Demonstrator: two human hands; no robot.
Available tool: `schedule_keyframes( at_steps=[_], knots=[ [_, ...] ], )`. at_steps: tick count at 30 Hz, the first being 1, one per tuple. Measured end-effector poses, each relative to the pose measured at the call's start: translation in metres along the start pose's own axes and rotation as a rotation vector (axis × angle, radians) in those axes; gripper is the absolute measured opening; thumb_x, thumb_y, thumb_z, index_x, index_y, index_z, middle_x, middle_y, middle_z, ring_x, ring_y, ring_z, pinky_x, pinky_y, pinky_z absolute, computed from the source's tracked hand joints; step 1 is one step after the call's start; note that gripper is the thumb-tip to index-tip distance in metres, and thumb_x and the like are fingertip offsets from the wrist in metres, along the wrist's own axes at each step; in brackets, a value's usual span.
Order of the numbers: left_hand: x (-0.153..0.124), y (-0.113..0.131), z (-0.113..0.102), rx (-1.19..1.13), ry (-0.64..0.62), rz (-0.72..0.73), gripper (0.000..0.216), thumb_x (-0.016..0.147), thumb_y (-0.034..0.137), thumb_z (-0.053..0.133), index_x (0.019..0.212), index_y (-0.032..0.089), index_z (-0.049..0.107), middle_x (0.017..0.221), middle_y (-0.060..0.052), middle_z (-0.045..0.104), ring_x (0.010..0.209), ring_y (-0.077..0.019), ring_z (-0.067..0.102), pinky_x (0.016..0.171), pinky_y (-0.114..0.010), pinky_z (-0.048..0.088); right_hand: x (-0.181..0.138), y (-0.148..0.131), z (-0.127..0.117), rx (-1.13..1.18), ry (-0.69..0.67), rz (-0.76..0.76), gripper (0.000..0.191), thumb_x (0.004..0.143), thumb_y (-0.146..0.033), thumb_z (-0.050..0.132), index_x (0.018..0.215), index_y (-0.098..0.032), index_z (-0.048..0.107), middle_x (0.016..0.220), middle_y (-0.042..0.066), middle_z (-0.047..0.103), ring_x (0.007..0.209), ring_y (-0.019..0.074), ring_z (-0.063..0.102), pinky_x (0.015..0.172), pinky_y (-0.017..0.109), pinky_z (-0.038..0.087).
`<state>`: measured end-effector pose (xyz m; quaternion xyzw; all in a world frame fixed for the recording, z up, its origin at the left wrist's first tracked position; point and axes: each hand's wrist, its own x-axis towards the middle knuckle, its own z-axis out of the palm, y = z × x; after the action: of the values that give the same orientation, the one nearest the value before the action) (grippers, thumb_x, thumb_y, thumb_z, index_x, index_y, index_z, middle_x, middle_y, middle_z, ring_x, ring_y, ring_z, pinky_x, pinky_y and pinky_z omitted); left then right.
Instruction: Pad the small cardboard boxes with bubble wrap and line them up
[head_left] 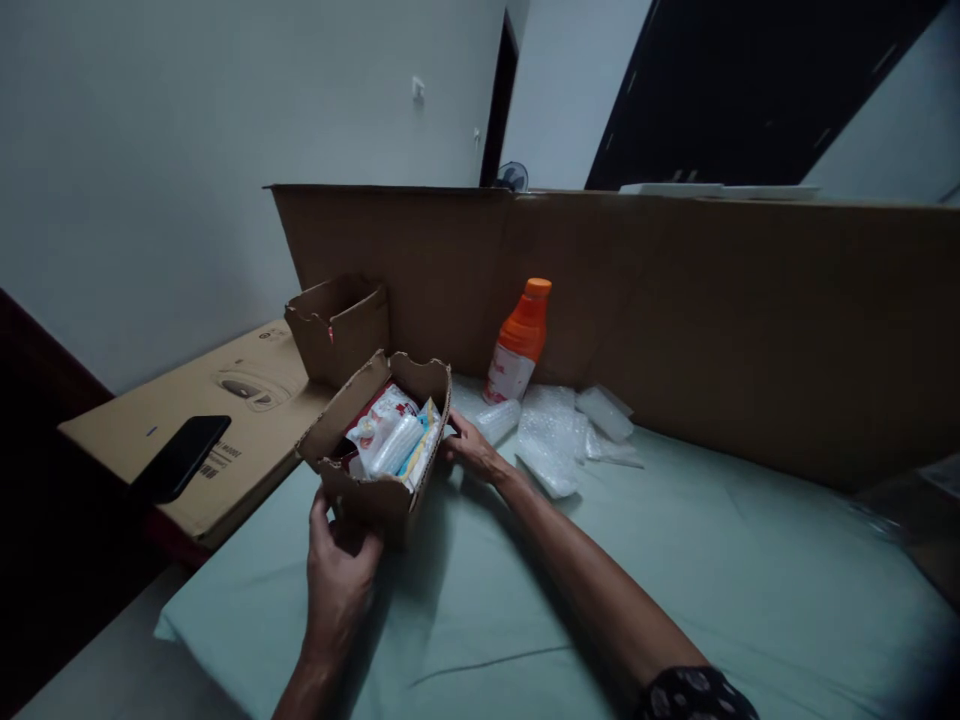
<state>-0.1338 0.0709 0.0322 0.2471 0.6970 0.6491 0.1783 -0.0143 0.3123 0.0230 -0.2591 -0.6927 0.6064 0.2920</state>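
Both hands steady the small cardboard box (375, 497) on the green sheet (675, 560): left hand (341, 565) grasps its near wall, right hand (469, 450) lies released against its right side. Packets (394, 435) fill it, so I judge that moving it calls for keeping it level.

bare left forearm (315, 660), right arm (585, 590) bare up to dark sleeve (694, 695) with pale dots
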Motion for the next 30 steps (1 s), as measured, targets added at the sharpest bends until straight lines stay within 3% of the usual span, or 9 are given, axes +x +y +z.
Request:
schedule_keyframes(
  at_steps=[4, 7, 12, 16, 19, 24, 27, 30],
  knots=[
    [-0.005, 0.004, -0.026, 0.005, 0.17, -0.011, 0.091, 0.063, 0.038, 0.073, 0.145, 0.016, 0.041, 0.097, -0.009, 0.072, 0.088, -0.0228, 0.071, 0.08, -0.035, 0.057, 0.023, -0.008, 0.044, 0.046, -0.091, -0.018, 0.062, 0.065, -0.019, 0.059, 0.127, -0.022, 0.057, 0.112, 0.004, 0.068, 0.06, 0.0096, 0.057, 0.052, 0.021, 0.046],
    [0.014, 0.017, -0.051, 0.076, 0.272, 0.001, 0.093, 0.061, 0.041, 0.075, 0.146, 0.016, 0.044, 0.092, -0.008, 0.072, 0.086, -0.0249, 0.071, 0.08, -0.038, 0.058, 0.053, -0.023, 0.081, 0.066, -0.138, -0.039, 0.064, 0.064, -0.016, 0.059, 0.128, -0.022, 0.056, 0.118, 0.004, 0.066, 0.062, 0.0096, 0.059, 0.054, 0.022, 0.049],
    [0.071, 0.028, -0.084, 0.191, 0.441, 0.1, 0.09, 0.062, 0.04, 0.073, 0.146, 0.018, 0.049, 0.109, -0.011, 0.07, 0.092, -0.028, 0.069, 0.088, -0.046, 0.056, 0.104, -0.046, 0.134, 0.051, -0.157, -0.043, 0.076, 0.064, -0.014, 0.061, 0.138, -0.023, 0.051, 0.118, 0.004, 0.066, 0.069, 0.0124, 0.062, 0.055, 0.022, 0.052],
    [0.104, 0.014, -0.089, 0.208, 0.476, 0.143, 0.084, 0.068, 0.039, 0.066, 0.146, 0.016, 0.048, 0.133, -0.017, 0.061, 0.112, -0.0323, 0.064, 0.103, -0.05, 0.05, 0.125, -0.041, 0.158, 0.0, -0.123, -0.028, 0.089, 0.067, -0.017, 0.068, 0.151, -0.024, 0.04, 0.129, 0.008, 0.061, 0.076, 0.0145, 0.063, 0.061, 0.027, 0.056],
    [0.11, -0.003, -0.085, 0.218, 0.441, 0.202, 0.081, 0.071, 0.046, 0.065, 0.144, 0.015, 0.049, 0.143, -0.019, 0.052, 0.124, -0.0355, 0.058, 0.108, -0.052, 0.046, 0.122, -0.025, 0.169, -0.051, -0.102, -0.03, 0.089, 0.069, -0.021, 0.07, 0.152, -0.025, 0.039, 0.122, 0.008, 0.063, 0.079, 0.0158, 0.064, 0.068, 0.03, 0.058],
    [0.112, -0.02, -0.077, 0.26, 0.375, 0.231, 0.089, 0.072, 0.059, 0.067, 0.145, 0.012, 0.046, 0.145, -0.021, 0.05, 0.138, -0.0397, 0.046, 0.117, -0.056, 0.037, 0.098, 0.007, 0.182, -0.127, -0.081, -0.057, 0.073, 0.07, -0.022, 0.069, 0.141, -0.026, 0.053, 0.109, 0.004, 0.065, 0.083, 0.0178, 0.064, 0.069, 0.032, 0.06],
    [0.119, -0.022, -0.077, 0.306, 0.382, 0.266, 0.095, 0.072, 0.059, 0.07, 0.148, 0.01, 0.042, 0.149, -0.023, 0.046, 0.142, -0.0393, 0.042, 0.12, -0.054, 0.033, 0.08, 0.023, 0.187, -0.156, -0.056, -0.082, 0.062, 0.069, -0.017, 0.065, 0.131, -0.025, 0.06, 0.108, 0.004, 0.066, 0.084, 0.0177, 0.064, 0.076, 0.034, 0.06],
    [0.129, -0.025, -0.079, 0.316, 0.398, 0.258, 0.087, 0.076, 0.053, 0.065, 0.147, 0.008, 0.043, 0.145, -0.024, 0.05, 0.138, -0.0383, 0.046, 0.119, -0.053, 0.035, 0.067, 0.032, 0.191, -0.167, -0.025, -0.119, 0.052, 0.069, -0.012, 0.059, 0.12, -0.023, 0.064, 0.114, 0.004, 0.066, 0.087, 0.0164, 0.065, 0.086, 0.035, 0.057]
  ],
)
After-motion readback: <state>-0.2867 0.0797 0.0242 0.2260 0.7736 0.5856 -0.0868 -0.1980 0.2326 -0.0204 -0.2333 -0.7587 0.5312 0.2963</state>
